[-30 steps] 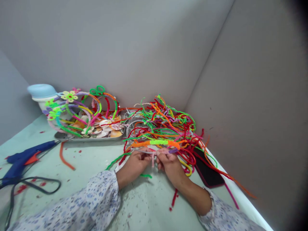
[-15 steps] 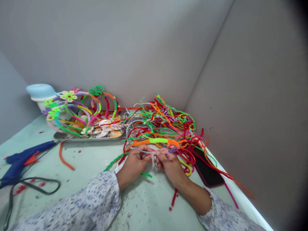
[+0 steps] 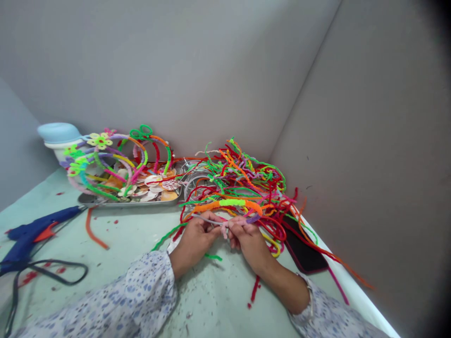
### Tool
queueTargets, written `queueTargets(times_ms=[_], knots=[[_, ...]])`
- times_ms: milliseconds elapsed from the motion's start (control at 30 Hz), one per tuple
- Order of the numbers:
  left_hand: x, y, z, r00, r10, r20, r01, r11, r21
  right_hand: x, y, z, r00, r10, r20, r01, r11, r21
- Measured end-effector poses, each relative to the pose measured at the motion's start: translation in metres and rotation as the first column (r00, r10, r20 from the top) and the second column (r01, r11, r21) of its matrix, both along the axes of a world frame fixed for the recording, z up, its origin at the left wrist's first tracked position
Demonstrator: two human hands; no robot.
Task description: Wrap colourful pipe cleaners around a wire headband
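"Okay, what's just changed in your hands?"

"Your pink tail. Earlier it hangs straight down; now it's bent and looks shorter below the headband. Probably means your pink winding is a bit further round. Bare grey stretch on your left is still uncovered."

"Fingers? Headband?"

"Headband's between your hands, in front of the heap of pipe cleaners. Your left hand has thumb and fingers closed on it where grey meets pink; can't tell if they pinch the tail too. Your right hand is clamped on the pink-wrapped part."

"Counts, quick."

"You've got one headband in hand, one pink tail. One glue gun, one phone, one bottle, one orange pipe cleaner lying apart near the gun. One tray of shells, too overlapped to count. Finished headbands over it: at least four, they overlap. Heap and silvery rings: can't count."
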State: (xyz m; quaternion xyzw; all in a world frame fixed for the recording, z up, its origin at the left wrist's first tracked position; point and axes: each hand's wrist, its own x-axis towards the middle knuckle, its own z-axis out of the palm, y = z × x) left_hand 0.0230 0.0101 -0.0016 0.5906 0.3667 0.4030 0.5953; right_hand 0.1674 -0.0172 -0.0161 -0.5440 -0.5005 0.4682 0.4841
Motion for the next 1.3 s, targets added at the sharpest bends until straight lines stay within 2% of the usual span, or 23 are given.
queueTargets(times_ms=[267, 633, 933, 1200, 1300], knots=[[0.000, 0.000, -0.003, 1.000, 0.002, 0.014, -0.002, 1.000, 0.005, -0.001, 0.000, 0.000, 0.999, 0.009, -0.035, -0.009, 1.000, 0.005], [-0.001, -0.001, 0.005, 0.997, 0.060, -0.048, -0.062, 0.996, -0.057, -0.003, -0.001, 0.006, 1.000, 0.001, -0.013, -0.002, 1.000, -0.023], [-0.003, -0.002, 0.000, 0.997, 0.063, -0.039, -0.067, 0.994, -0.087, -0.003, -0.003, 0.006, 1.000, -0.003, 0.013, 0.003, 1.000, -0.019], [-0.001, -0.006, 0.011, 0.994, 0.095, -0.058, -0.103, 0.983, -0.152, -0.002, -0.004, 0.006, 0.984, -0.003, 0.178, 0.010, 0.999, -0.038], [-0.001, -0.006, 0.011, 0.992, 0.107, -0.060, -0.116, 0.980, -0.162, -0.002, -0.003, 0.005, 0.984, -0.007, 0.181, 0.015, 0.999, -0.043]])
